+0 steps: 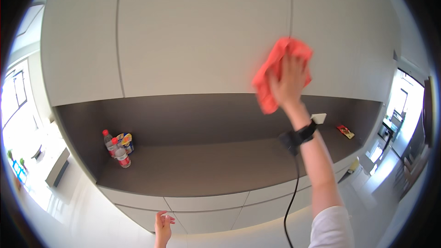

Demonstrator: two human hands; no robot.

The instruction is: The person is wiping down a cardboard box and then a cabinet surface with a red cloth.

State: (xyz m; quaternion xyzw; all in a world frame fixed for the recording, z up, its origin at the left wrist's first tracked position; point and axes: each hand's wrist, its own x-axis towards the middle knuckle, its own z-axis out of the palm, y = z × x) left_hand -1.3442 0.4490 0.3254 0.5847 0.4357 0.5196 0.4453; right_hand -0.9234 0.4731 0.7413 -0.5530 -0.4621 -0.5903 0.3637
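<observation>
A crumpled red cloth lies against the pale upper cabinet door, across the gap to the door on its right. My right hand presses it there with the fingers spread, slightly blurred. On that wrist sits a black strap with a dark device and a hanging cable. Low in the view, my left hand hangs in front of the lower drawer fronts. Its fingers are loosely bent and apart, with nothing seen in them.
In the dark recessed shelf, two red-capped bottles stand at the left beside a blue-and-yellow package. A small red-and-yellow packet lies at the right, near a white wall plate.
</observation>
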